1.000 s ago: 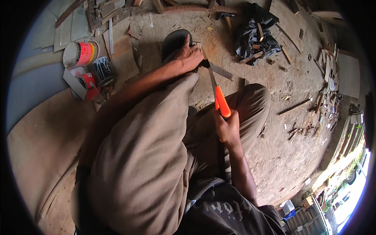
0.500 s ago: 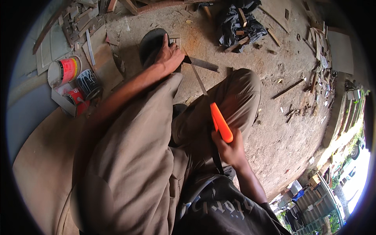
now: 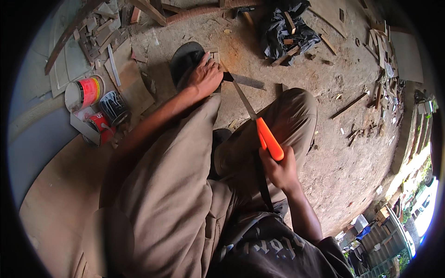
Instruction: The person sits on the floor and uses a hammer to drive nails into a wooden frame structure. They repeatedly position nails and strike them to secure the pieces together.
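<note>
Right hand's fingers gripped the orange-handled saw; left hand lay on wood strips near the floor, grip unclear. Sawing seemed underway; cut depth, remainder: couldn't tell.

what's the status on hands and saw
Right hand gripping saw. Left hand at wood strips. Dark flat strip close to blade.

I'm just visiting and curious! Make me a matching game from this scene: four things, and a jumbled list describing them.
Things:
1. saw
2. bag
3. cans
4. trousers

Descriptions:
A. grouped toward the picture's left edge
B. brown, bent at the knees
C. orange-handled, in the right hand
D. black and crumpled

Pairs: 1-C, 2-D, 3-A, 4-B
</note>
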